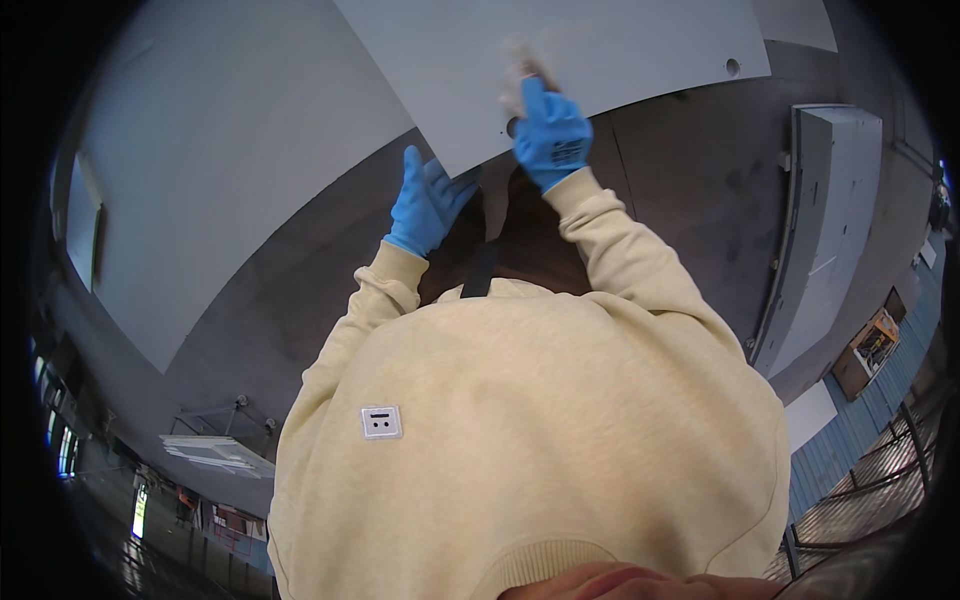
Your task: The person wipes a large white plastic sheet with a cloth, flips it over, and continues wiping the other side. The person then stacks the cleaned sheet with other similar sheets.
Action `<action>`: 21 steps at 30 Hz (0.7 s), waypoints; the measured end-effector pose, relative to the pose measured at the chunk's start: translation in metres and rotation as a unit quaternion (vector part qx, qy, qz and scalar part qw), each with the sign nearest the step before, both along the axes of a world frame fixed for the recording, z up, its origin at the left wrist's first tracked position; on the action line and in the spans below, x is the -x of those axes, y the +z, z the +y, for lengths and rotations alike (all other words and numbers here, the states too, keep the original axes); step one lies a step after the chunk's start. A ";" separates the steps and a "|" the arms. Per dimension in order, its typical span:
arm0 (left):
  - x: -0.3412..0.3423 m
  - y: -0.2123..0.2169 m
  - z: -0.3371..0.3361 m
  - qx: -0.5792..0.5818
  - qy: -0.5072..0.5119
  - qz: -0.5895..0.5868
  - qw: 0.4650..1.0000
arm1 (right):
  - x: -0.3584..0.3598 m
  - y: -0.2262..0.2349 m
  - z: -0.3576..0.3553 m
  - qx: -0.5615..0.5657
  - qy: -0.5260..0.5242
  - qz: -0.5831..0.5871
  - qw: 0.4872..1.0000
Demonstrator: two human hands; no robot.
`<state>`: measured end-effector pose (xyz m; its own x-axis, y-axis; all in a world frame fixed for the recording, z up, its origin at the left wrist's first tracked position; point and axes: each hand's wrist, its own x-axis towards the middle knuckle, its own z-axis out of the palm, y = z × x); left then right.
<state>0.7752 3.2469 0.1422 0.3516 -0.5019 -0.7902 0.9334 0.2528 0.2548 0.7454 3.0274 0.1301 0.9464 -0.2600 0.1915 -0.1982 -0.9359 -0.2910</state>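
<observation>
Right hand [552, 140] over pale panel [640, 50]

Your left hand [425, 205] and right hand [553, 140] wear matt blue gloves with a rubbery look; the pale thing [517, 92] in your right hand is too blurred to tell its material; the holed panel [600, 50] has a smooth, pale, low-sheen face, as does the broad sheet [230, 150]; your sweatshirt [540, 400] is soft, matt, flecked cloth, ribbed at the cuffs [400, 262]; the floor [690, 190] looks matt and scuffed; the ridged blue sheeting [815, 475] looks like metal.
</observation>
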 end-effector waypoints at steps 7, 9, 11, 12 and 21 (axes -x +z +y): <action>0.000 -0.016 0.006 0.031 0.037 -0.014 0.999 | 0.002 0.001 0.106 -0.051 0.197 0.019 0.979; 0.003 -0.008 0.008 0.070 0.040 0.004 0.997 | 0.012 -0.001 0.086 -0.017 0.260 0.023 0.965; 0.000 0.003 0.005 0.039 0.032 0.055 0.997 | 0.022 0.008 0.056 0.031 0.237 0.062 0.969; -0.002 -0.002 0.010 0.054 0.013 0.049 0.997 | 0.027 0.005 0.040 0.017 0.219 0.044 0.975; 0.006 -0.020 0.007 0.074 0.065 -0.008 0.995 | -0.024 0.005 0.095 -0.040 0.259 0.077 0.962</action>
